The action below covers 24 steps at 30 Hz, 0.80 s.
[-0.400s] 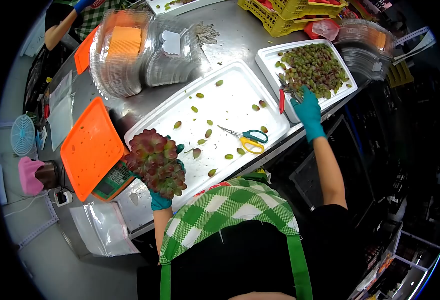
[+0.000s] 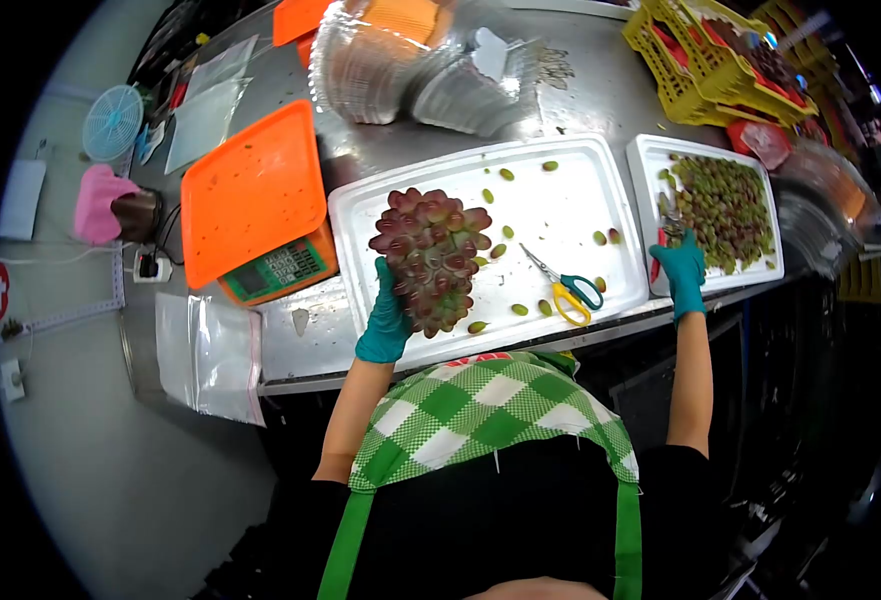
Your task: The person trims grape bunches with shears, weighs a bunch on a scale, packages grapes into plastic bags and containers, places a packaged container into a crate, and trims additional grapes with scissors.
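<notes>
A large bunch of dark red and green grapes [image 2: 430,255] is held up over the left part of the big white tray [image 2: 615,215], its stem side hidden. My left hand [image 2: 387,318], in a teal glove, grips it from below and the left. My right hand [image 2: 682,275], gloved alike, is at the front left of a smaller white tray [image 2: 710,285]. There it closes on pruning shears [image 2: 656,262] with a red handle, partly covered by the fingers. Scissors [image 2: 563,287] with yellow and teal handles lie in the big tray among several loose grapes [image 2: 545,307].
Many loose grapes [image 2: 725,210] fill the smaller tray. An orange scale [image 2: 250,200] stands left of the big tray, with plastic bags [image 2: 205,350] in front. Stacked clear plastic containers [image 2: 360,75] and yellow crates [image 2: 680,80] stand at the back.
My left hand has brought the grape bunch rightward from beside the scale to above the big tray. My right hand stays by the red-handled shears. The view has turned.
</notes>
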Each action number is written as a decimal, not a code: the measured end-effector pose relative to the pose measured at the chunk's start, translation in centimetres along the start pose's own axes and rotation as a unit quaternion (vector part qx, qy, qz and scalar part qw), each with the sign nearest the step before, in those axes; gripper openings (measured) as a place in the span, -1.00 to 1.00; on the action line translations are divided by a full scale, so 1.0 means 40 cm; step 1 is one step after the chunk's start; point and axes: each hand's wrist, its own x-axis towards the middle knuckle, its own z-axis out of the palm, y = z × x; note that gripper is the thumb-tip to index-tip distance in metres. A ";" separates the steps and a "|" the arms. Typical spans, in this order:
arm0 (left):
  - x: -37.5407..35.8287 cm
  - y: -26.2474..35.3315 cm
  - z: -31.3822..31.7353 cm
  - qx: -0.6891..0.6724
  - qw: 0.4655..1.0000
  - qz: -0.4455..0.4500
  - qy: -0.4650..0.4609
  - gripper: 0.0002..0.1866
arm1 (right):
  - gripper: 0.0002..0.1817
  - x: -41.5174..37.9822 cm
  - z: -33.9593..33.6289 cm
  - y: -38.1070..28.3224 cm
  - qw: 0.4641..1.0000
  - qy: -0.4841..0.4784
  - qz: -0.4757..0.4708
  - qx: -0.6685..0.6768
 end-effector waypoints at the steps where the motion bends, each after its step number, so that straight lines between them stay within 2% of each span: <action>1: 0.000 -0.003 -0.003 0.003 1.000 0.007 0.012 -0.15 | -0.02 0.010 0.006 0.025 0.997 0.020 -0.021 0.071; 2: 0.000 -0.003 -0.006 0.008 1.000 0.013 0.024 -0.15 | -0.14 0.018 0.036 0.046 0.958 0.020 -0.081 0.274; 5: 0.008 -0.008 -0.009 0.000 0.999 0.016 0.046 -0.15 | -0.29 -0.116 -0.005 -0.055 0.882 -0.079 -0.089 0.455; 7: 0.021 -0.009 -0.006 -0.005 0.999 0.011 0.041 -0.16 | -0.40 -0.186 0.008 -0.115 0.859 -0.198 -0.115 0.458; 9: 0.033 -0.010 0.001 -0.011 0.999 0.007 0.035 -0.16 | -0.48 -0.261 0.068 -0.179 0.746 -0.292 -0.172 0.573; 11: 0.038 -0.008 0.011 0.008 0.999 0.007 0.043 -0.17 | -0.55 -0.343 0.079 -0.278 0.782 -0.262 -0.168 0.540; 13: 0.036 -0.001 0.033 0.048 0.997 0.013 0.066 -0.18 | -0.60 -0.397 0.090 -0.358 0.721 -0.293 -0.147 0.610; 15: 0.044 0.011 0.043 0.088 0.993 0.034 0.073 -0.18 | -0.58 -0.425 0.108 -0.392 0.718 -0.322 -0.101 0.609; 16: 0.058 0.018 0.041 0.118 0.989 0.054 0.067 -0.19 | -0.56 -0.429 0.123 -0.392 0.743 -0.322 -0.093 0.580; 17: 0.068 0.021 0.041 0.146 0.985 0.073 0.060 -0.18 | -0.53 -0.429 0.134 -0.393 0.740 -0.343 -0.061 0.575; 18: 0.072 0.024 0.050 0.209 0.966 0.096 0.113 -0.12 | -0.50 -0.421 0.151 -0.386 0.717 -0.373 -0.056 0.586; 19: 0.073 0.027 0.058 0.252 0.954 0.121 0.110 -0.12 | -0.48 -0.413 0.162 -0.381 0.692 -0.402 -0.051 0.597; 22: 0.062 0.048 0.092 0.363 0.910 0.178 0.087 -0.13 | -0.43 -0.408 0.171 -0.378 0.531 -0.472 0.008 0.704; 24: 0.048 0.084 0.126 0.404 0.902 0.122 0.094 -0.14 | -0.43 -0.401 0.162 -0.369 0.505 -0.494 0.067 0.705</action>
